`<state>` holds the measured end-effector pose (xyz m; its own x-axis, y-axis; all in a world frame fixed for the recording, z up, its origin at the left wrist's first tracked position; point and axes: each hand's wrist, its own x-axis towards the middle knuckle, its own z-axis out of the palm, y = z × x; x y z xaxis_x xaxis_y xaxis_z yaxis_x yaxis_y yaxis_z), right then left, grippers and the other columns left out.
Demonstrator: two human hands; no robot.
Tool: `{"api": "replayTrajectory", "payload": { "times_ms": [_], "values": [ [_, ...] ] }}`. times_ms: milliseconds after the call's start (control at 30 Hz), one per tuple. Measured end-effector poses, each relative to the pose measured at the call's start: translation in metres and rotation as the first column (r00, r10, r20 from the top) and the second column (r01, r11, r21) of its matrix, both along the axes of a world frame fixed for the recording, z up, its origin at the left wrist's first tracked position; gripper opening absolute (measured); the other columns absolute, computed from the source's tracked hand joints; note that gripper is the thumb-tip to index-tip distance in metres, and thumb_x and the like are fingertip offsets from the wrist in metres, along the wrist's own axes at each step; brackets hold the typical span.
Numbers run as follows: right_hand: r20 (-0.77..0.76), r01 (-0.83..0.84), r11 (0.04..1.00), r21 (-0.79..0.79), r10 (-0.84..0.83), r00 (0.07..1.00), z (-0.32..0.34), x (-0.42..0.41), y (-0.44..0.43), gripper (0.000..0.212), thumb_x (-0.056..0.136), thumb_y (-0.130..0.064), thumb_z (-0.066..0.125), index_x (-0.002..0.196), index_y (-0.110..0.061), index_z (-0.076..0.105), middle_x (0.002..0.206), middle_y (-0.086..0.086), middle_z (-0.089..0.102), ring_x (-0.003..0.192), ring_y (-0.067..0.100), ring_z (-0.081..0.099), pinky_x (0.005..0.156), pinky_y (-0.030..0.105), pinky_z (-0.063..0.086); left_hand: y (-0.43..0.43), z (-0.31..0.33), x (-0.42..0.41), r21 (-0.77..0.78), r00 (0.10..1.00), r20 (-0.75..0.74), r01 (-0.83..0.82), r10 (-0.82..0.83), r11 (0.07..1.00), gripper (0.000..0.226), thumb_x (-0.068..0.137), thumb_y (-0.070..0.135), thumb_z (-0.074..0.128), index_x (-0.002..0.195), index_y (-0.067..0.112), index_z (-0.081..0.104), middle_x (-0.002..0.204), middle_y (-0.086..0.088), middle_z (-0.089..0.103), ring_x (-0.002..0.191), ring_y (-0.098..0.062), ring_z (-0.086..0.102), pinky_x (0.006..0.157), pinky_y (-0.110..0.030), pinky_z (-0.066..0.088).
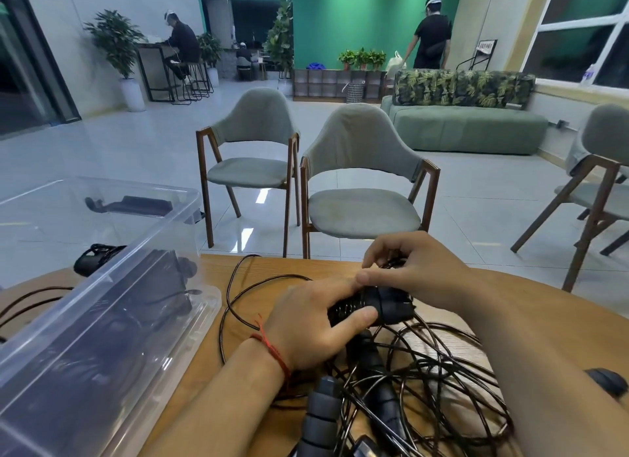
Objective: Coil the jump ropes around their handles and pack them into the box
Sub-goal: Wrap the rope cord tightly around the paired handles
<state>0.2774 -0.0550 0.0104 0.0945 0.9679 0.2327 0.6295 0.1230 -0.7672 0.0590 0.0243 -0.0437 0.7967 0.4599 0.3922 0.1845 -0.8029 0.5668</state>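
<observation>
My left hand (318, 323) grips a pair of black jump rope handles (391, 305) with thin dark rope wound round part of them, thumb across the front. My right hand (413, 269) sits just above and behind them, fingers curled, pinching the rope at the handles' far side. A tangle of loose dark rope (425, 381) lies on the wooden table (238, 276) below my hands, with more grey-black ribbed handles (321, 412) in it. A clear plastic box (102, 320) stands at the left, holding dark coiled ropes seen through its wall.
One more coiled rope bundle (93, 257) lies behind the box. A dark handle end (606, 381) shows past my right forearm. Two grey chairs (364, 184) stand beyond the table's far edge, another at the right. People are far off in the room.
</observation>
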Motion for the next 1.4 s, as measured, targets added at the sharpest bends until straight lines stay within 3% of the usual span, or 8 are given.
{"api": "replayTrajectory", "payload": {
  "times_ms": [133, 300, 433, 600, 767, 1033, 1233, 1400],
  "values": [
    [-0.211, -0.059, 0.995, -0.079, 0.041, 0.977, -0.001, 0.007, -0.001, 0.034, 0.08, -0.044, 0.091, 0.08, -0.02, 0.067, 0.072, -0.004, 0.061, 0.07, 0.013, 0.056, 0.066, 0.028, 0.044, -0.001, -0.002, 0.0, -0.175, 0.988, 0.121, 0.112, -0.092, 0.978, 0.064, 0.098, 0.056, 0.058, 0.156, 0.039, 0.038, 0.119, 0.011, 0.075, 0.103, -0.011, 0.073, 0.086, -0.043, 0.06],
    [-0.283, -0.089, 0.985, -0.145, 0.044, 0.958, -0.014, 0.008, 0.008, 0.04, 0.083, -0.052, 0.086, 0.082, -0.018, 0.066, 0.079, 0.003, 0.065, 0.076, 0.016, 0.063, 0.071, 0.032, 0.051, -0.011, -0.002, 0.003, -0.461, 0.932, 0.346, 0.267, -0.106, 0.847, 0.058, 0.098, 0.046, 0.058, 0.155, 0.037, 0.046, 0.119, -0.004, 0.075, 0.112, -0.024, 0.074, 0.09, -0.041, 0.063],
    [-0.126, 0.033, 0.993, -0.11, -0.047, 0.991, -0.024, -0.004, 0.016, 0.014, 0.101, -0.022, 0.071, 0.087, -0.025, 0.072, 0.083, -0.005, 0.072, 0.085, 0.009, 0.066, 0.081, 0.032, 0.05, -0.008, -0.002, 0.007, -0.642, 0.875, 0.475, 0.271, 0.095, 0.717, 0.045, 0.103, 0.047, 0.053, 0.137, 0.02, 0.066, 0.112, -0.017, 0.072, 0.091, -0.031, 0.074, 0.066, -0.046, 0.059],
    [-0.019, 0.074, 0.997, -0.037, -0.074, 0.997, -0.028, -0.022, 0.021, 0.022, 0.107, -0.048, 0.057, 0.1, -0.035, 0.073, 0.078, -0.014, 0.066, 0.075, 0.004, 0.06, 0.075, 0.031, 0.046, 0.002, -0.001, 0.007, -0.804, 0.8, 0.487, 0.255, 0.35, 0.537, 0.061, 0.096, 0.065, 0.048, 0.112, 0.013, 0.075, 0.097, -0.023, 0.071, 0.075, -0.031, 0.068, 0.055, -0.036, 0.051],
    [0.2, 0.154, 0.988, 0.011, -0.153, 0.968, -0.032, -0.02, 0.025, 0.02, 0.106, -0.052, 0.059, 0.107, -0.038, 0.073, 0.078, -0.025, 0.064, 0.075, 0.0, 0.057, 0.069, 0.028, 0.041, 0.01, 0.0, 0.01, -0.862, 0.781, 0.459, 0.275, 0.424, 0.426, 0.069, 0.096, 0.072, 0.048, 0.125, 0.015, 0.073, 0.116, -0.026, 0.073, 0.076, -0.031, 0.067, 0.055, -0.033, 0.049],
    [0.328, 0.175, 0.979, 0.102, -0.199, 0.924, -0.03, -0.023, 0.019, 0.017, 0.107, -0.051, 0.057, 0.096, -0.041, 0.065, 0.072, -0.02, 0.06, 0.068, 0.0, 0.056, 0.06, 0.019, 0.032, 0.015, 0.001, 0.008, -0.903, 0.812, 0.413, 0.307, 0.412, 0.3, 0.072, 0.094, 0.07, 0.051, 0.129, 0.01, 0.07, 0.11, -0.021, 0.07, 0.075, -0.028, 0.065, 0.057, -0.033, 0.047],
    [0.31, 0.169, 0.976, 0.139, -0.205, 0.928, -0.03, -0.023, 0.019, 0.022, 0.108, -0.049, 0.057, 0.099, -0.036, 0.072, 0.069, -0.018, 0.058, 0.068, 0.002, 0.055, 0.06, 0.021, 0.032, 0.013, 0.0, 0.01, -0.878, 0.813, 0.462, 0.365, 0.354, 0.309, 0.056, 0.09, 0.06, 0.064, 0.126, 0.019, 0.075, 0.12, -0.019, 0.072, 0.084, -0.025, 0.065, 0.063, -0.038, 0.047],
    [0.324, 0.141, 0.975, 0.169, -0.19, 0.927, -0.027, -0.025, 0.019, 0.024, 0.105, -0.055, 0.058, 0.106, -0.036, 0.072, 0.078, -0.021, 0.062, 0.077, 0.001, 0.059, 0.064, 0.022, 0.037, 0.006, -0.001, 0.009, -0.76, 0.816, 0.446, 0.128, 0.368, 0.638, 0.053, 0.091, 0.066, 0.061, 0.12, 0.023, 0.071, 0.104, -0.007, 0.073, 0.091, -0.022, 0.07, 0.072, -0.038, 0.058]
  ]
}}
